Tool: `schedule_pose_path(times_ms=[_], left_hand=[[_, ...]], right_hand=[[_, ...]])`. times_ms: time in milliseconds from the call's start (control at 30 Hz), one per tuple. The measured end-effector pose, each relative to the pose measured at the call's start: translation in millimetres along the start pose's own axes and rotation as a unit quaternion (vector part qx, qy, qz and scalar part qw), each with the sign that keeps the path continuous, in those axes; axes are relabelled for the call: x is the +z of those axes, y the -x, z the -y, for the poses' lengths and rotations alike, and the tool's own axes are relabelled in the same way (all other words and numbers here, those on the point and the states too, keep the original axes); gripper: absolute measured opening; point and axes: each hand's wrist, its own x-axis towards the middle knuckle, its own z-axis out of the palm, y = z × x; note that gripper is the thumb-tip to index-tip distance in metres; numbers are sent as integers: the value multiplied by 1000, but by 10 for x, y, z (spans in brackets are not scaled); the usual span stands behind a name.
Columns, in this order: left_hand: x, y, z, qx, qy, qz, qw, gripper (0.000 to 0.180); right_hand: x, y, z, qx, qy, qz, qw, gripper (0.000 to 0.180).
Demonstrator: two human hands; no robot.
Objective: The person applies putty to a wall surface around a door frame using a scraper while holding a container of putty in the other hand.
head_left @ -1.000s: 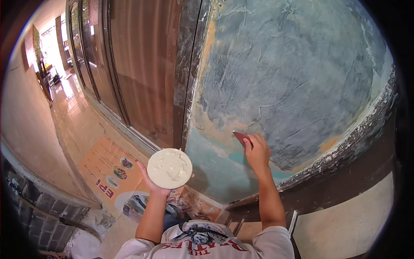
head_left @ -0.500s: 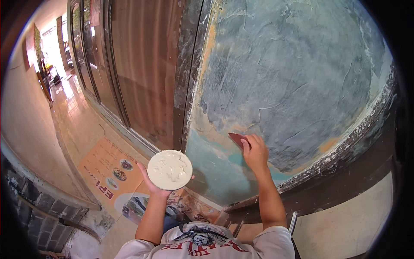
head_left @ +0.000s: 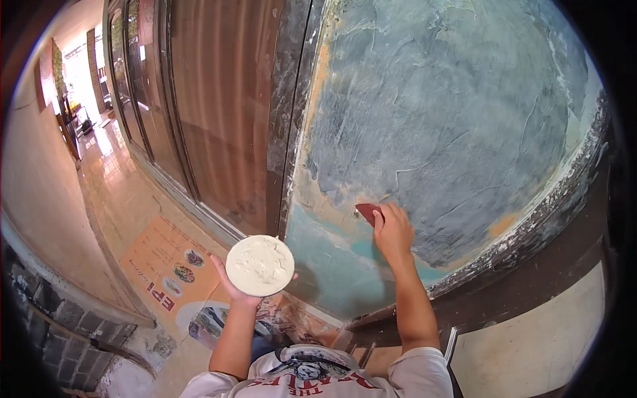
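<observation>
1. Two bare hands are seen from above, raised in front of a wall [head_left: 458, 119] coated with rough grey-blue plaster
2. A round white disc [head_left: 260, 265], loaded with pale, lumpy putty, is carried flat on the left hand [head_left: 233, 284]; the palm is turned up beneath it, a fingertip is shown at the disc's right edge and the thumb at its left edge, so the fingers are taken to be spread under it, though most are hidden by the disc
3. A small tool with a dark red handle [head_left: 367, 212] is gripped by the right hand [head_left: 393, 231]; the fingers are curled together around it, and its blade is pressed against the wall
4. The tool is placed low on the wall, near its left edge, where the grey plaster gives way to a band of bare tan and turquoise surface
5. The disc is held apart from the wall, down and to the left of the tool, level with the wall's lower left corner
6. A dark, paint-spattered door frame [head_left: 292, 99] is seen just left of the wall, with brown glass panels beyond it
7. An orange printed banner [head_left: 166, 265] is spread on the tiled floor below the disc
</observation>
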Motion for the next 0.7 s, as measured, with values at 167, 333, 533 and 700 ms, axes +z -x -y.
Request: schedule_pose_path(times_ms=[167, 333, 533, 700], left_hand=[[-7, 3, -9, 13, -44, 10, 999, 108], [-12, 39, -28, 11, -37, 3, 999, 108], [20, 64, -6, 0, -35, -1, 999, 108], [15, 74, 19, -3, -16, -29, 999, 106]], right_hand=[[99, 85, -71, 0, 9, 36, 999, 14], [68, 177, -186, 18, -20, 56, 998, 15], [38, 364, -258, 43, -36, 73, 996, 16], [102, 473, -263, 55, -5, 87, 995, 17]])
